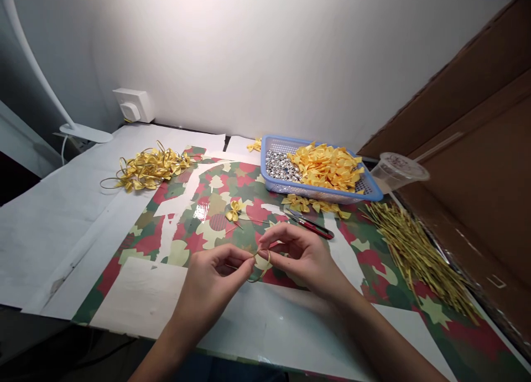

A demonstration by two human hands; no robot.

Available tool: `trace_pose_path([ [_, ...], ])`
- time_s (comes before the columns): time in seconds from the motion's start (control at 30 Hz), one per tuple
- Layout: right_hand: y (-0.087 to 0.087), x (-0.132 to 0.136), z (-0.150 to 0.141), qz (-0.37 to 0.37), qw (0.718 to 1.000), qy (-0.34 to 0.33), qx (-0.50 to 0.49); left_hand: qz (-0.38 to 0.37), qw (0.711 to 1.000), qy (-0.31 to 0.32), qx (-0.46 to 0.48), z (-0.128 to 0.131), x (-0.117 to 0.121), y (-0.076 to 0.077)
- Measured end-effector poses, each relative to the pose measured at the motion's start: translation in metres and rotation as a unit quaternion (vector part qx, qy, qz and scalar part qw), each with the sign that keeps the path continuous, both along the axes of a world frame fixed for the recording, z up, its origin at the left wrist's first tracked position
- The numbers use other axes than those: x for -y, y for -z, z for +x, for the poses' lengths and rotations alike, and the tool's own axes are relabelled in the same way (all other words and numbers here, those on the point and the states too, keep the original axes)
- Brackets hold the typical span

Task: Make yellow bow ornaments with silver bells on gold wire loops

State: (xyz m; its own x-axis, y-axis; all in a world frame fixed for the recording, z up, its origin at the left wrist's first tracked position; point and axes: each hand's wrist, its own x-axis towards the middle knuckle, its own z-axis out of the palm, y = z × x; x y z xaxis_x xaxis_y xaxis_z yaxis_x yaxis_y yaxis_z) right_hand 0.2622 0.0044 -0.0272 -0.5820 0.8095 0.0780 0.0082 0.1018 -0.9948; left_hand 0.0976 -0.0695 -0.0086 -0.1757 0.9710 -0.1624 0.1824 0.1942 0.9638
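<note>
My left hand (219, 274) and my right hand (296, 254) meet over the front middle of the table. Each pinches a thin gold cord (267, 263), which curls into a small loop under my right fingertips. Just beyond the hands lies a yellow ribbon bow (234, 210) with thin strands beside it. Red-and-black handled tweezers or snips (311, 225) rest behind my right hand; their exact kind is unclear. Several more yellow bows (317, 205) sit in a row in front of the basket.
A blue plastic basket (271, 184) holds silver bells or beads (282, 166) and many yellow bows. Gold cords (418, 254) lie bundled at right, near a clear plastic cup (400, 169) and cardboard (477, 127). Looped bows (147, 169) are heaped at left, near a white lamp base (85, 133).
</note>
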Motion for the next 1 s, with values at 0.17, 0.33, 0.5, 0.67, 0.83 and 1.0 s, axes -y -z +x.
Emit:
trace_pose_path([
  [0.17, -0.004, -0.001, -0.002, -0.006, 1.0, -0.01, -0.003, 0.0, 1.0, 0.008, -0.003, -0.001, 0.001, -0.002],
  [0.33, -0.007, 0.001, -0.004, -0.026, 1.0, -0.015, 0.001, -0.005, 1.0, 0.021, -0.02, -0.001, 0.001, -0.001],
  [0.5, -0.016, -0.004, -0.003, -0.056, 0.998, 0.014, -0.02, 0.027, 0.983, 0.098, -0.156, -0.027, -0.01, -0.018],
  [0.67, -0.029, -0.024, -0.004, -0.062, 0.997, 0.044, -0.015, 0.008, 0.935, 0.065, -0.349, -0.059, -0.044, -0.045],
  [0.83, -0.027, -0.052, -0.02, -0.054, 0.997, 0.051, -0.008, -0.085, 0.926, 0.195, -0.313, -0.062, -0.085, -0.043],
  [1.0, -0.017, -0.07, -0.036, -0.049, 0.997, 0.058, -0.021, -0.078, 0.926, 0.237, -0.284, -0.061, -0.111, -0.033],
])
